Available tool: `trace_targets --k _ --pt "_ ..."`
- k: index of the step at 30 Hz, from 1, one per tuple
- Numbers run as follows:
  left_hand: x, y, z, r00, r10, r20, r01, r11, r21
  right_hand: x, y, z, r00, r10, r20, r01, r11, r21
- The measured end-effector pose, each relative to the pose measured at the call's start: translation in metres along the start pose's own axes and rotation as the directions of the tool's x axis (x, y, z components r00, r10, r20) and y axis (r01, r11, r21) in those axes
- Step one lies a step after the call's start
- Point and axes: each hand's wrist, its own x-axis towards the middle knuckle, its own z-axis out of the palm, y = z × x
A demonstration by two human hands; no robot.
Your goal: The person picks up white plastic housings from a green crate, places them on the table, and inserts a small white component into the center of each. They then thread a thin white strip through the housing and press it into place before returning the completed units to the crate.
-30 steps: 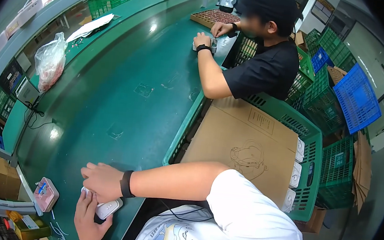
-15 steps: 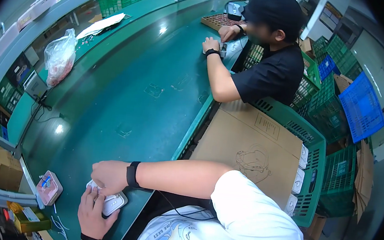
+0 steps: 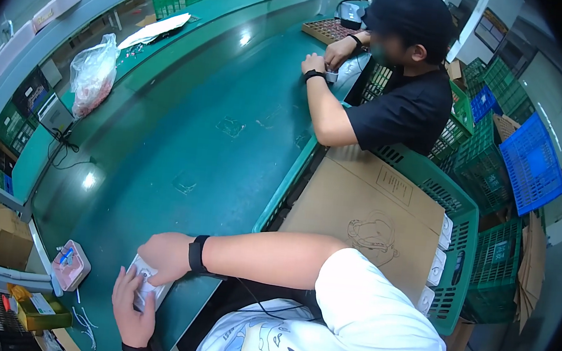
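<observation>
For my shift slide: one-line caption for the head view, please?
Both hands, left hand and right hand, hold a small white device on the green conveyor belt, beside a pink tray.

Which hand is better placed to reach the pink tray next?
Left, probably. The left hand lies under the small white device, on the side toward the pink tray. The right hand presses on the device from above, reaching across from the other side.

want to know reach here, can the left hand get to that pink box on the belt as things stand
Probably yes: the pink box sits close beside the left hand with bare belt between, though both hands hold a white part.
</observation>
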Motion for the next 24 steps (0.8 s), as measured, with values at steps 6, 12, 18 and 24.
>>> trace_targets --k 6,12,18,24 --pt "0.014 -0.016 0.003 0.988 0.079 -0.133 -0.085 0.995 -0.044 0.014 0.011 -0.007 0.982 -0.109 0.156 0.089 0.988 0.129" --pt "0.038 -0.013 0.003 0.983 0.151 -0.103 -0.143 0.986 0.080 0.014 0.007 -0.032 0.986 0.028 0.164 -0.054 0.986 0.155" --pt "0.021 -0.014 0.013 0.982 0.084 -0.170 -0.072 0.995 0.075 0.013 -0.008 -0.025 0.968 0.100 0.232 -0.145 0.972 0.184" --pt "0.039 -0.008 -0.007 0.987 -0.148 0.055 0.157 0.967 -0.203 0.005 -0.007 -0.026 0.980 0.075 0.184 -0.105 0.982 0.159"
